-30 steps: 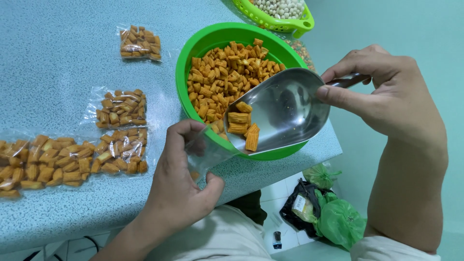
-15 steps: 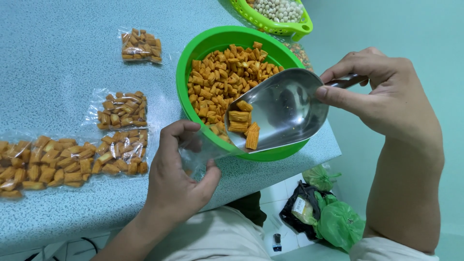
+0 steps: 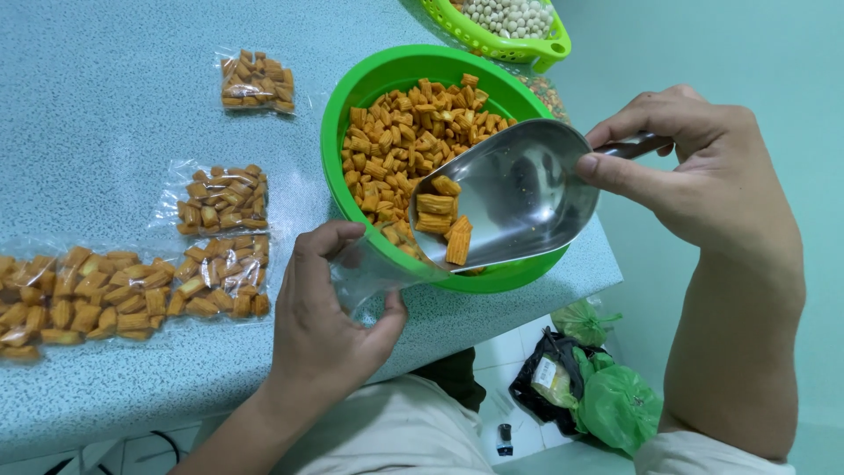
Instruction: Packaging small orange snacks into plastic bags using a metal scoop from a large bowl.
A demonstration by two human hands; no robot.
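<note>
**Scoop Poised Over Empty Bag at Snack Counter**

Speckled blue counter (image 3: 105,114) filled most of the view, its near edge running just below a green bowl (image 3: 352,105) heaped with orange, ridged snacks (image 3: 404,141). The right hand (image 3: 703,176) gripped the dark handle of a metal scoop (image 3: 527,193), fingers curled round it and the thumb pressed along the scoop's rear rim. The scoop hung over the bowl's near side, tilted down toward the left, with a few snacks lying at its lip. The left hand (image 3: 330,325) held a clear bag (image 3: 369,268) at the bowl's near rim, just under the scoop's mouth; thumb and fingers pinched the plastic, the hand otherwise loosely curled. No snacks could be seen inside the bag.

Four filled packets lay on the counter left of the bowl: one (image 3: 257,81) farthest from the person, one (image 3: 220,200) in the middle, and two (image 3: 220,281) (image 3: 61,295) side by side nearest the edge. A green basket (image 3: 545,48) of pale round pieces stood beyond the bowl. Below the counter, green bags (image 3: 615,405) lay on the floor.
</note>
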